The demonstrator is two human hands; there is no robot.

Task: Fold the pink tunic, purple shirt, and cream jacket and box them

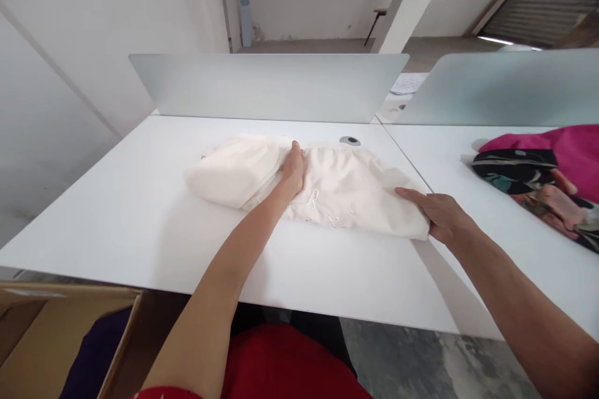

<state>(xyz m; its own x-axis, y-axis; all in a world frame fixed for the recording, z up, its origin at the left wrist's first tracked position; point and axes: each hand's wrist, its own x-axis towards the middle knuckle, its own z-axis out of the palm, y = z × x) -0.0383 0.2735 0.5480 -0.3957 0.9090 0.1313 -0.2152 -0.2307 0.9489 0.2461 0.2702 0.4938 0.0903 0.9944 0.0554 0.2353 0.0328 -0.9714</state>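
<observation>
A cream garment point(360, 190) with a raised letter R and smaller pale marks lies bunched and folded across the white table. My left hand point(294, 167) presses edge-on into the crease at its middle, fingers stretched away from me. At the right end of the cloth, my right hand point(442, 215) grips the corner, one digit extended over the top and the others partly hidden behind the fabric. The left part of the bundle is puffed up beyond my left hand.
Frosted divider panels point(271, 87) stand along the back of the white table point(107, 199). A grey cable-hole cover point(350, 141) is behind the garment. Pink and black patterned clothes point(561, 168) lie at the right. An open cardboard box point(133, 324) with dark purple cloth sits below left.
</observation>
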